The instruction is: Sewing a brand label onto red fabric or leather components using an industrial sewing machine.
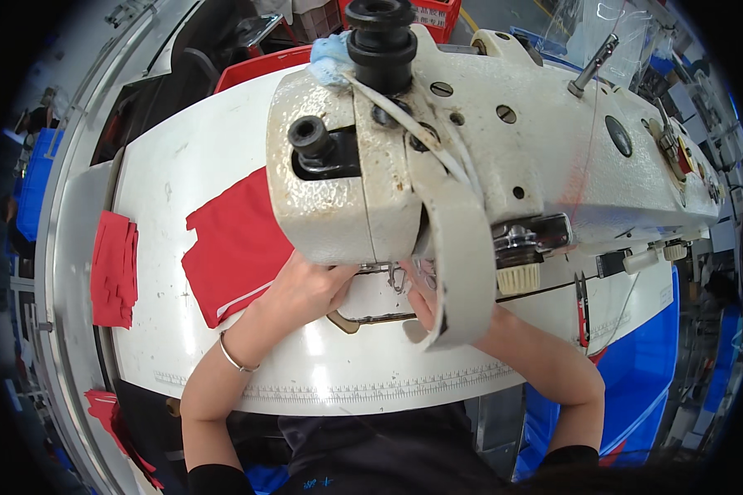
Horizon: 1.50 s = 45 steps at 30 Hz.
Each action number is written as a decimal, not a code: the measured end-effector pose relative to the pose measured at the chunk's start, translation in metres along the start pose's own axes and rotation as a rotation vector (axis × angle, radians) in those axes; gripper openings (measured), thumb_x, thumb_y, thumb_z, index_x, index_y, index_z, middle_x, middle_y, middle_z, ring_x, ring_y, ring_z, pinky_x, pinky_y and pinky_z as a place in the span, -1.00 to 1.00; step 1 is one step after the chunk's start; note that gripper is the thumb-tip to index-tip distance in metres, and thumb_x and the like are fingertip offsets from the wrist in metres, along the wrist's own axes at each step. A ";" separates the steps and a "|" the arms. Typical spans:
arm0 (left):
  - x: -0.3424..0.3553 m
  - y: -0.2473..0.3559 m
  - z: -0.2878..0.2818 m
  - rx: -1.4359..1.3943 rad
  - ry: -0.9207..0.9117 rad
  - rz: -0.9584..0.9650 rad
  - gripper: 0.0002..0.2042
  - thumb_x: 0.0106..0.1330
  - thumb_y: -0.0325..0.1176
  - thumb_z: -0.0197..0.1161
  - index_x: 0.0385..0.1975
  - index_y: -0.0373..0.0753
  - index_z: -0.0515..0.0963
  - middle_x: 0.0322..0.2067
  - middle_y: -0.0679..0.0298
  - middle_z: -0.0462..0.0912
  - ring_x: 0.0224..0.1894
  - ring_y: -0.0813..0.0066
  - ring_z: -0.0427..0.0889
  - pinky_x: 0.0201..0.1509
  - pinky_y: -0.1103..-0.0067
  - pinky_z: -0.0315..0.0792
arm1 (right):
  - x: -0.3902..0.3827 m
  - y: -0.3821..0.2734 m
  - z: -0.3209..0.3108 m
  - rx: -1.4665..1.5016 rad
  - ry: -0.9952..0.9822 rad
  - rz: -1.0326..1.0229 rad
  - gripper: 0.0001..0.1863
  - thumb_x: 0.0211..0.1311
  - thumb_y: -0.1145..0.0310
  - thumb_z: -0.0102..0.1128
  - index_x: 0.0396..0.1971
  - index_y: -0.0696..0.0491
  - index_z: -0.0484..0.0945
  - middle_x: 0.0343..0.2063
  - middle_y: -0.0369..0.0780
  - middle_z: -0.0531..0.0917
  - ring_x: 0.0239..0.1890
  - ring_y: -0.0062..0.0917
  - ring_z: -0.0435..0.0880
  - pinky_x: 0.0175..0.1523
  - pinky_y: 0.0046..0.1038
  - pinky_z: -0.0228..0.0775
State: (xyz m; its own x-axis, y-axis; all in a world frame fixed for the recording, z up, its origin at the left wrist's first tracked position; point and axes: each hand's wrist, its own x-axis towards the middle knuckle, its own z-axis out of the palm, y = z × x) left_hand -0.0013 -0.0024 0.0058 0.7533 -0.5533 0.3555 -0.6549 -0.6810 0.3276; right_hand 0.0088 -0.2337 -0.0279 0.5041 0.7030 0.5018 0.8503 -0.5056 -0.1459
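Left-hand fingers are bent inward at the sewing area, tips hidden behind the machine head; whether anything is pinched cannot be told. Right-hand fingers are held close together, pointed to about 11 o'clock, partly covered by the white curved guard (464, 276); grip cannot be told. Between the two hands, metal presser-foot parts (397, 279) are seen, just beside the right fingers.

A red fabric panel (235, 247) is laid flat on the table (305, 367) at 10 o'clock from the left hand (301, 289), its right edge overlapped by that hand in view; contact unclear. The visible part is longest from about 1 to 7 o'clock; the rest is hidden by the machine. A white strip is seen along its lower edge. The left hand is nearer; the right hand (422, 301) is set at 3 o'clock from it, well apart from the panel.

Farther out: bracelet (236, 356) worn on the left forearm, 7 o'clock; stack of red cut pieces (114, 272) at 9 o'clock; industrial sewing machine (545, 107) at 1 to 2 o'clock; red-handled thread snips (584, 318) at 3 o'clock from the right hand; blue bin (654, 351) at 4 o'clock.
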 end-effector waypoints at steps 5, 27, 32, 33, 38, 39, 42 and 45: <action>0.000 0.007 -0.005 -0.046 0.019 -0.080 -0.81 -0.05 -0.62 0.25 -0.38 -0.34 0.60 -0.38 0.11 0.59 -0.21 0.11 0.54 -0.12 0.37 0.45 | -0.007 0.003 0.010 0.088 0.002 -0.006 -0.84 -0.30 0.45 0.25 -0.59 0.17 0.55 -0.59 -0.20 0.42 -0.61 -0.40 0.48 -0.58 -0.40 0.31; -0.157 0.073 -0.063 0.230 0.124 -0.273 -0.77 -0.08 -0.60 0.27 -0.36 -0.33 0.50 -0.30 0.16 0.54 -0.31 0.29 0.56 -0.34 0.44 0.44 | 0.038 -0.138 -0.008 0.291 -0.200 -0.127 -0.58 0.08 0.18 0.24 -0.19 0.22 0.53 -0.33 -0.18 0.51 -0.29 -0.44 0.50 -0.21 -0.46 0.36; -0.166 0.096 -0.027 0.354 0.621 -0.335 -0.54 -0.03 -0.53 0.43 -0.17 -0.23 0.32 -0.19 0.12 0.26 -0.09 0.24 0.28 -0.04 0.47 0.25 | 0.068 -0.150 -0.002 0.180 -0.056 -0.034 -0.52 -0.24 0.44 0.17 -0.20 0.34 0.49 -0.47 -0.21 0.42 -0.45 -0.52 0.49 -0.56 -0.58 0.34; -0.160 0.103 -0.024 0.122 0.573 -0.416 -0.57 0.01 -0.41 0.43 -0.15 -0.24 0.38 -0.20 0.12 0.38 -0.15 0.20 0.37 -0.10 0.40 0.27 | 0.072 -0.157 -0.008 0.170 -0.049 -0.031 -0.52 -0.24 0.44 0.17 -0.20 0.34 0.49 -0.47 -0.21 0.42 -0.45 -0.52 0.49 -0.56 -0.58 0.34; -0.155 0.110 -0.009 -0.734 0.400 -0.614 -0.53 0.16 -0.31 0.31 0.05 -0.28 0.35 0.00 0.09 0.43 0.04 0.18 0.42 0.07 0.40 0.32 | 0.067 -0.219 -0.031 0.137 0.025 -0.096 -0.53 -0.13 0.42 0.09 -0.15 0.37 0.49 -0.44 -0.21 0.45 -0.47 -0.54 0.47 -0.46 -0.61 0.35; -0.153 0.109 -0.009 -0.757 0.396 -0.579 -0.53 0.17 -0.30 0.30 0.06 -0.29 0.34 0.01 0.09 0.43 0.05 0.18 0.42 0.08 0.40 0.31 | 0.063 -0.228 -0.030 0.125 0.021 -0.119 -0.53 -0.12 0.41 0.09 -0.15 0.37 0.49 -0.41 -0.19 0.47 -0.45 -0.53 0.48 -0.44 -0.60 0.35; -0.141 0.101 -0.013 -0.831 0.377 -0.457 -0.51 0.20 -0.29 0.26 0.10 -0.30 0.32 0.06 0.09 0.42 0.10 0.19 0.41 0.13 0.40 0.31 | 0.040 -0.220 -0.050 0.522 0.257 -0.278 -0.60 0.02 0.40 0.23 -0.13 0.31 0.52 -0.26 -0.16 0.54 -0.38 -0.56 0.50 -0.45 -0.59 0.25; -0.135 0.094 -0.021 -0.882 0.361 -0.358 -0.49 0.23 -0.27 0.23 0.15 -0.30 0.29 0.10 0.09 0.42 0.14 0.20 0.41 0.18 0.40 0.30 | 0.001 -0.156 -0.069 0.191 0.623 -0.269 -0.62 0.03 0.33 0.29 -0.20 0.26 0.52 -0.35 -0.18 0.50 -0.35 -0.54 0.50 -0.42 -0.56 0.18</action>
State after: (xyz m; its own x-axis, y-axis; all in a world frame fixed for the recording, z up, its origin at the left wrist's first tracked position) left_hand -0.1659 0.0188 0.0064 0.9461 -0.1091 0.3050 -0.3157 -0.1009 0.9435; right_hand -0.1343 -0.1889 0.0542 0.1412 0.3448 0.9280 0.9737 -0.2176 -0.0673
